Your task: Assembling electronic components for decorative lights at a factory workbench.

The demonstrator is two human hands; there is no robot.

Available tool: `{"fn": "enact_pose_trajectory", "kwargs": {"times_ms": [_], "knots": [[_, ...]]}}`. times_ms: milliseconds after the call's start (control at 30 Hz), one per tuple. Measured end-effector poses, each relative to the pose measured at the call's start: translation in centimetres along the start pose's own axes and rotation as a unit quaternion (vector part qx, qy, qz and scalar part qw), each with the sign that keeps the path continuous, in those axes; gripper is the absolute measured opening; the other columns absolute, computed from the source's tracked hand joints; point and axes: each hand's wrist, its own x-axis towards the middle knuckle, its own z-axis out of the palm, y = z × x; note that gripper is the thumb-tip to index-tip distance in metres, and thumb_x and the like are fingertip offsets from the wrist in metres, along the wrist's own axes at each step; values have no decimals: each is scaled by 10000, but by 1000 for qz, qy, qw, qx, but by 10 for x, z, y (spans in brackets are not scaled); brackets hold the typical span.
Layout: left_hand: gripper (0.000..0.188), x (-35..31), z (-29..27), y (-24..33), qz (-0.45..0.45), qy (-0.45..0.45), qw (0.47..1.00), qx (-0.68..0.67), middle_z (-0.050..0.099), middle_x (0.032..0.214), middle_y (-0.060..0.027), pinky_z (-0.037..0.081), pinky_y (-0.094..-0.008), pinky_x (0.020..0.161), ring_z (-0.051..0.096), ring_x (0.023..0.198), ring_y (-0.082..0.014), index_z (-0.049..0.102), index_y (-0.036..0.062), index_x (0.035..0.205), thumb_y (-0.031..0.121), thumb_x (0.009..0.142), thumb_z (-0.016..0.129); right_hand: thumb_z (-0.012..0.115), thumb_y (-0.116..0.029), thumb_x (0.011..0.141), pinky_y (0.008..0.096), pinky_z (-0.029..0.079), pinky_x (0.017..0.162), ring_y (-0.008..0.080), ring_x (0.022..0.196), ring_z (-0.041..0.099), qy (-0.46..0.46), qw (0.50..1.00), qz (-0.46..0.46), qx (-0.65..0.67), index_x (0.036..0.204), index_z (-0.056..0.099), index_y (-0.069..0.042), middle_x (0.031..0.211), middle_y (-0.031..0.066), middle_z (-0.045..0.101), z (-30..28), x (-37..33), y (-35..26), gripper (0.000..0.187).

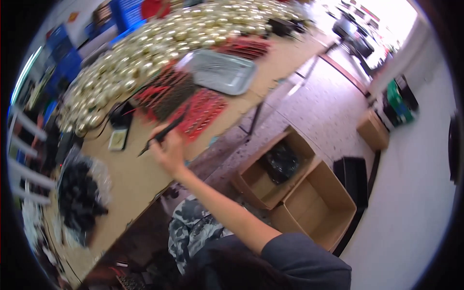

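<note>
My right hand [166, 151] reaches out over the wooden table [130, 179], with the bare forearm stretched from my dark sleeve at the bottom. Its fingers are closed on a thin black stick-like tool [163, 133] that points down-left across the tabletop. Just beyond the hand lie rows of red and black parts [193, 108]. A small cream-coloured box [118, 140] sits left of the tool. My left hand does not show in the picture.
A large heap of shiny gold round pieces [145, 53] covers the far table. A silver metal tray [223, 71] lies beside it. A clear bag of black parts [79, 195] sits at the left. Two open cardboard boxes [314, 205] stand on the floor.
</note>
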Motion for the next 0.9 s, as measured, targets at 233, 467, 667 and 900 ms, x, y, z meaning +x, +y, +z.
{"fn": "enact_pose_trajectory", "kwargs": {"times_ms": [233,467,667,900], "knots": [[537,149,-113,128,-316,-146,935,-72,665,1055,-164,505,-432,795,621,900,-331,618,27,1182,420,842,753,635,-2,785,273,448,633,119,712,545,-9,985,27,168,914,557,-38,820,25,523,36,-7,-17,155],[290,204,-111,155,-180,-146,832,-504,575,1094,-126,415,-327,915,538,978,-218,570,-15,1070,84,808,645,639,17,767,271,460,624,118,703,558,-3,993,9,118,899,582,-42,801,28,544,20,-7,-21,156],[281,238,-163,193,-273,-231,757,-546,479,839,8,386,-224,745,444,786,-80,489,45,892,47,724,714,635,7,796,265,417,602,115,673,520,-18,993,54,101,893,599,-49,780,23,545,15,-11,-17,117],[270,62,-166,181,-442,-105,786,-420,489,848,0,404,-230,757,454,793,-80,483,33,927,0,757,691,622,15,825,228,415,595,62,671,522,-32,987,92,131,934,600,-39,801,-4,574,29,-11,-18,124]]}}
